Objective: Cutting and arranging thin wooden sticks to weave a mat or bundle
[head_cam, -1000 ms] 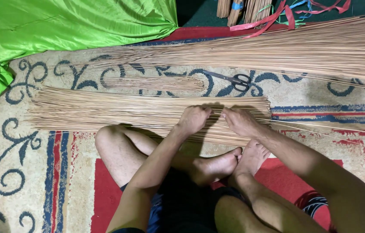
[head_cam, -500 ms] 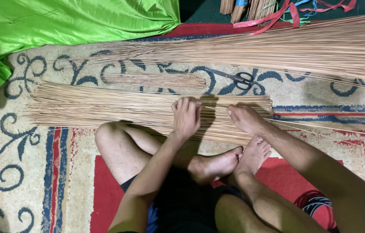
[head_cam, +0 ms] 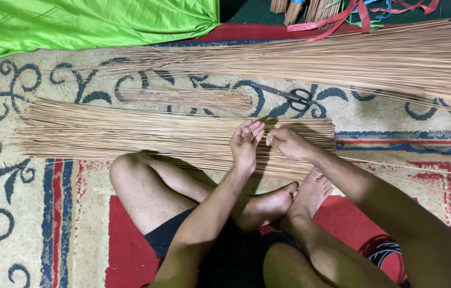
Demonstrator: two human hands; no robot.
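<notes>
Sitting cross-legged on the patterned carpet, both forearms reaching forward over the knees. Left hand hovering just above the near pile of thin sticks, fingers upright and loosely together, pinching one thin stick at the tips. Right hand curled close beside it, thumb and forefinger nipping the same stick, so both hands narrowed down on it, nearly touching each other.

Compared with half a second back: both hands lifted off the pile and drawn together, instead of lying flat and apart on the sticks. Pile itself looking unmoved.

Around all this: a smaller, shorter bundle of sticks lying just beyond the near pile, black-handled scissors just right of it on the carpet. Further out, a big long heap of sticks running across the top right, red ribbon strips trailing over its far edge. Green cloth bunched up in the top left corner. Bare feet tucked right against the near edge of the pile, under the wrists. A couple of loose sticks stretching off to the right past the right forearm.
</notes>
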